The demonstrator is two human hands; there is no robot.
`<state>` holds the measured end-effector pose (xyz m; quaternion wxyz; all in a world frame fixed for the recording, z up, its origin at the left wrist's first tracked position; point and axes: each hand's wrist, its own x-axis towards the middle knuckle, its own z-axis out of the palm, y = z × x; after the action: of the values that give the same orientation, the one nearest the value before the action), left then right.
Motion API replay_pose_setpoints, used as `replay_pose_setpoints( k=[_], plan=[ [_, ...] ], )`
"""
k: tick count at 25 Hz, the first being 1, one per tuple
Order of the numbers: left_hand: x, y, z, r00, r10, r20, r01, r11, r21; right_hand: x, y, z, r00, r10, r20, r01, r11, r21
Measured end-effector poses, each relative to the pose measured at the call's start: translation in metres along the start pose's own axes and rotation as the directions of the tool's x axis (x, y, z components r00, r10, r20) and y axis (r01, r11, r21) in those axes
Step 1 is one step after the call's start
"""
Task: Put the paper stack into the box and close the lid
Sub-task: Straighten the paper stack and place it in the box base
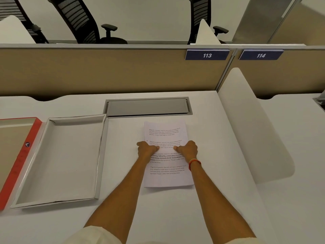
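A white paper stack (166, 132) with printed text lies flat on the desk, right of centre. My left hand (146, 148) grips its left edge and my right hand (187, 149) grips its right edge, thumbs on top of the top sheet. The open white box (61, 161) lies empty on the desk to the left of the stack. Its red lid (19, 159) lies upside down at the far left, partly cut off by the frame.
A grey cable hatch (147, 107) is set into the desk just behind the paper. A white side divider (253, 127) rises on the right. A tan partition (105, 71) with number plates 113 and 114 closes the back; office chairs stand beyond it.
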<state>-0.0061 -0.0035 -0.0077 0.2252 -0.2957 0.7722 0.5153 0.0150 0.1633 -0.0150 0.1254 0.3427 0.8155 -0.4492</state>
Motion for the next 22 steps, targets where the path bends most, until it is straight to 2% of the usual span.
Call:
replay_pose_setpoints(
  k=[6,9,12,16,19,22],
  plan=[
    [0.001,0.006,-0.006,0.998,0.052,0.031,-0.049,0.994,-0.096,-0.004,-0.012,-0.009,0.998,-0.06,-0.03,0.063,0.99,0.128],
    [-0.003,0.022,-0.014,0.986,0.168,0.006,-0.164,0.969,-0.182,-0.005,-0.028,-0.021,0.986,-0.141,-0.087,0.157,0.963,0.218],
    [-0.014,0.037,-0.018,0.934,0.348,-0.085,-0.358,0.901,-0.244,-0.011,-0.041,-0.035,0.947,-0.274,-0.165,0.313,0.901,0.299],
    [-0.034,0.044,-0.019,0.806,0.566,-0.173,-0.588,0.732,-0.343,-0.025,-0.045,-0.041,0.866,-0.451,-0.215,0.498,0.755,0.426],
    [-0.045,0.042,-0.02,0.747,0.641,-0.174,-0.652,0.657,-0.378,-0.033,-0.039,-0.043,0.837,-0.486,-0.251,0.541,0.665,0.515],
    [-0.046,0.036,-0.022,0.727,0.67,-0.153,-0.67,0.641,-0.376,-0.037,-0.03,-0.044,0.83,-0.501,-0.245,0.546,0.639,0.542]
  ],
)
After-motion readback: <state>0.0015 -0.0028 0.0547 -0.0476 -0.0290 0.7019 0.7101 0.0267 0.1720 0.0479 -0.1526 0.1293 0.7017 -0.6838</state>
